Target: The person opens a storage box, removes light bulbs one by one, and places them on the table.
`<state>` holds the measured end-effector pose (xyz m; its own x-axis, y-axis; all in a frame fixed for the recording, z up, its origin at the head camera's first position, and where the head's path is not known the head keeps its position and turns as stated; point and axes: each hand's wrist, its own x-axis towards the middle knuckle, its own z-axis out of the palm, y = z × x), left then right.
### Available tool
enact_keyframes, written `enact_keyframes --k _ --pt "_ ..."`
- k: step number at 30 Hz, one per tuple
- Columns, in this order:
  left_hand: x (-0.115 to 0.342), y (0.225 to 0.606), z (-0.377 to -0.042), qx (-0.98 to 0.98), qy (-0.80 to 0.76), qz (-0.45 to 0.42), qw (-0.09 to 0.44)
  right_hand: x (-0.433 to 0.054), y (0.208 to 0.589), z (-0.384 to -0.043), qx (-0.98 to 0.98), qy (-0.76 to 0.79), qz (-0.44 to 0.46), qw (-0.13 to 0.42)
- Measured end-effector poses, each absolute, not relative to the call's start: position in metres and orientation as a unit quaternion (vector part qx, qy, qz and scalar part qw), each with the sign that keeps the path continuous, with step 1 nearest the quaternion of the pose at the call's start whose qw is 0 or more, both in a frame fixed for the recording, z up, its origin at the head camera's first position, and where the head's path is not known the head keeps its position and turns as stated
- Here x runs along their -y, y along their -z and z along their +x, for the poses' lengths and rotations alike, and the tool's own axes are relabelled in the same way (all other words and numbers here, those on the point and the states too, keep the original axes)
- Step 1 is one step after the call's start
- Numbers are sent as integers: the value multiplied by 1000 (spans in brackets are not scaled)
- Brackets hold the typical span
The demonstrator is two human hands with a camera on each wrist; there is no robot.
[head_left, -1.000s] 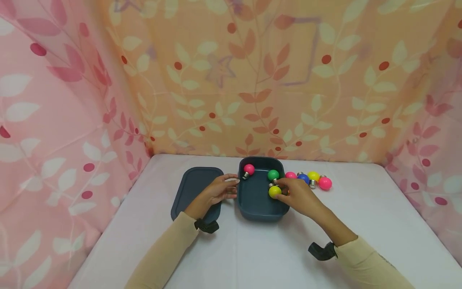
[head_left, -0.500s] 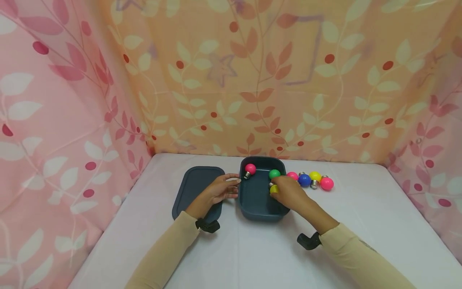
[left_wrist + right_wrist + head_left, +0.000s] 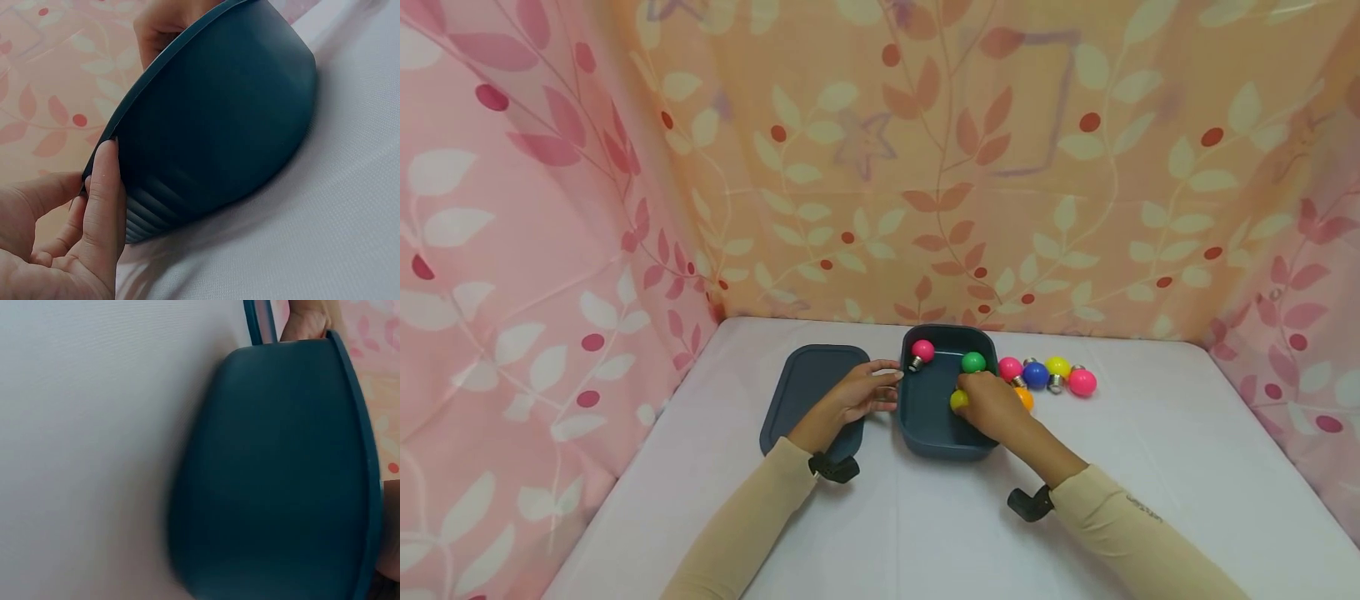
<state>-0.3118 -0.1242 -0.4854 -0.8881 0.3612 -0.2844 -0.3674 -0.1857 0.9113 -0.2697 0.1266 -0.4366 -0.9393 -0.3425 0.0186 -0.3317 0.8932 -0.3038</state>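
Observation:
In the head view, a dark blue-grey plastic box (image 3: 928,433) stands on the white-covered table. My left hand (image 3: 861,393) holds the box's left rim, its fingertips against the wall and edge in the left wrist view. My right hand (image 3: 996,406) reaches over the right rim and pinches a yellow light bulb (image 3: 958,401) low inside the box; its metal base is hidden. A pink light bulb (image 3: 922,351) lies in the far left corner, and a green light bulb (image 3: 973,362) lies at the far right. In the right wrist view, the box wall hides most of my right hand.
Left of the box lies its flat dark lid (image 3: 793,392), partly under my left hand. Outside the right wall are an orange bulb (image 3: 1024,398), a pink bulb (image 3: 1010,368), a blue bulb (image 3: 1036,375), a yellow bulb (image 3: 1057,367) and another pink bulb (image 3: 1082,382). Patterned curtains (image 3: 820,183) surround the table.
My right hand has moved left and down into the box with the yellow bulb, uncovering the orange bulb outside. My left hand has stayed at the left rim.

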Motion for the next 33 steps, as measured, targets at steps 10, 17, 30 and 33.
enact_keyframes --k 10,17,30,33 --pt "124 486 -312 -594 -768 6 241 -129 442 -267 -966 182 -183 -1" --pt "124 484 -311 -598 -765 4 239 -138 436 -260 -960 187 -199 -58" --pt "126 485 -310 -592 -769 19 242 -163 421 -238 -933 296 -188 -81" --pt "126 485 -311 -594 -767 19 242 -168 418 -235 -922 325 -188 -94"
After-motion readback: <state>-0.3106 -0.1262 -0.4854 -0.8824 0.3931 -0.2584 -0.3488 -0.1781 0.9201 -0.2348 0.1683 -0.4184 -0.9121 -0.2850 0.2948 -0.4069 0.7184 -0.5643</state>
